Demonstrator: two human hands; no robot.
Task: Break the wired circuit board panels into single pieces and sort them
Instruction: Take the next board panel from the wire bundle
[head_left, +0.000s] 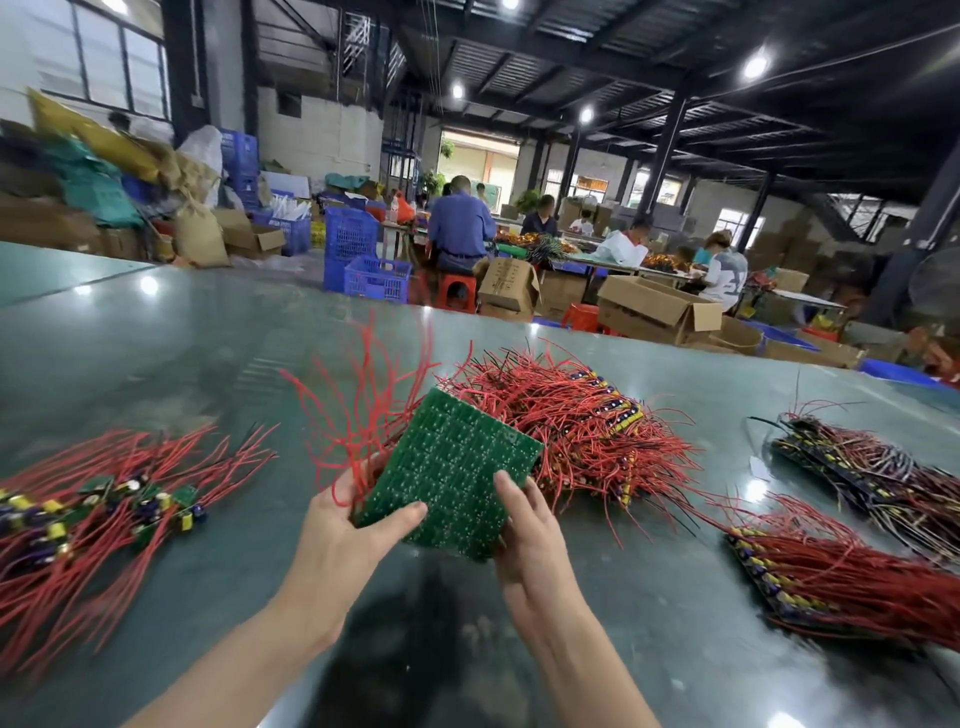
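Panel (457, 478) held tilted above tabletop (182, 332), green solder side up, red wires (363, 410) fanning off far-left edge. Near-left edge gripped by left hand (343, 540), thumb on top; near-right edge pinched by right hand (524, 530), fingers (506, 491) curled round it. Single pieces (98, 514) heaped at left; panel pile (576, 421) just behind; two stacks (852, 519) at right.

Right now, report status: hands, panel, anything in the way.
Left hand and right hand both grip the green panel, lifted, unbroken. Single pieces lie left. Wired panels heaped behind. Nothing blocking.
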